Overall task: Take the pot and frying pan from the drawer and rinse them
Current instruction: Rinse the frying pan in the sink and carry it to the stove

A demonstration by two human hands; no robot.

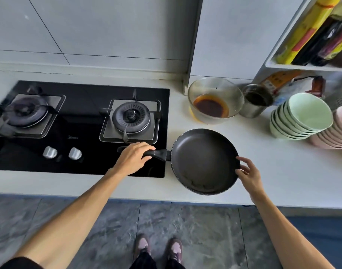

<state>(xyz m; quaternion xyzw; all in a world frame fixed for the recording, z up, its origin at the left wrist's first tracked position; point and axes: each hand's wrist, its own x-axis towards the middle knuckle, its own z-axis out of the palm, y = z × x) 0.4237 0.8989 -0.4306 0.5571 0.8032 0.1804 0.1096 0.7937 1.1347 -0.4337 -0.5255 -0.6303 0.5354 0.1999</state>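
A black frying pan [204,161] lies on the white counter just right of the hob, its handle pointing left over the hob's front corner. My left hand [134,158] is closed around that black handle. My right hand [247,174] rests at the pan's right rim, fingers spread and touching the edge. The pan is empty inside. No pot and no drawer are in view.
A black two-burner gas hob [78,105] fills the left of the counter [282,167]. Behind the pan stand a glass bowl with dark sauce [214,101] and a metal cup [256,100]. Stacked green bowls [300,117] and pink bowls [339,129] sit at the right, under a shelf of bottles [312,35].
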